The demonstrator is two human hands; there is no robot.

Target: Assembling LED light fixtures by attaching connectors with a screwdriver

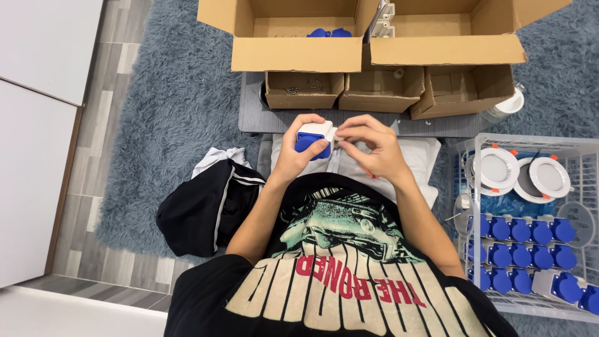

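a black garment lies left on the grey rug; the left hand grips a blue and white socket near the worktop, the right hand pinches its right edge; a wire basket of blue sockets sits right

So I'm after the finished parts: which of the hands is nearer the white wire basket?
Right. The right hand is nearer the white wire basket; the left hand holds the blue-and-white socket, farther off.

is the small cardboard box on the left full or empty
Nearly empty: the small cardboard box shows a bare brown floor with only a few small metal bits.
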